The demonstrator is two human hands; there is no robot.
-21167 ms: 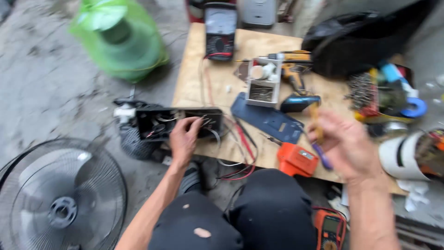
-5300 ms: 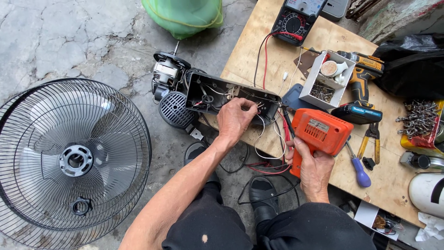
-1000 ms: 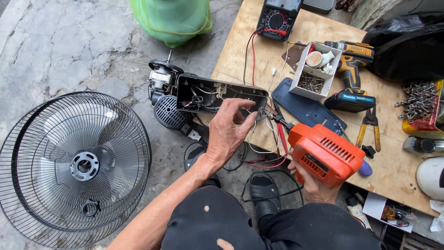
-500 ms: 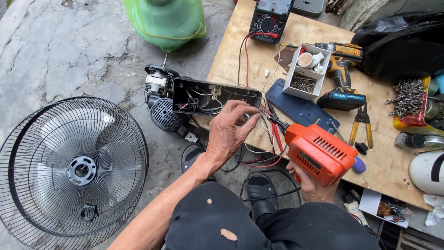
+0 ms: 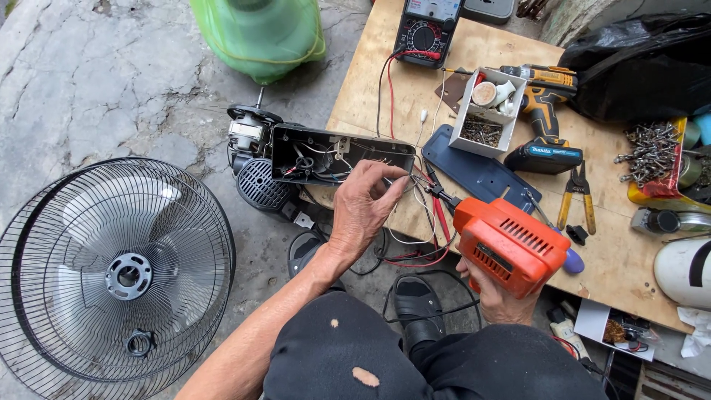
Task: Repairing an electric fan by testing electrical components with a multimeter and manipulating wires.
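My left hand pinches thin wires at the right end of an open black fan housing, which lies at the left edge of a plywood board. A small motor sticks out of the housing's left end. My right hand grips an orange soldering gun from below; its tip points up-left at the wires under my left fingers. Red and black leads trail down off the board between my hands.
A fan guard with blades lies on the concrete at the left. A green bag sits at the top. The board carries a multimeter, a cordless drill, a white parts box, pliers, a blue plate, screws.
The soldering gun's tip has come closer to the wires at the housing's right end. My left hand keeps its hold on the wires.
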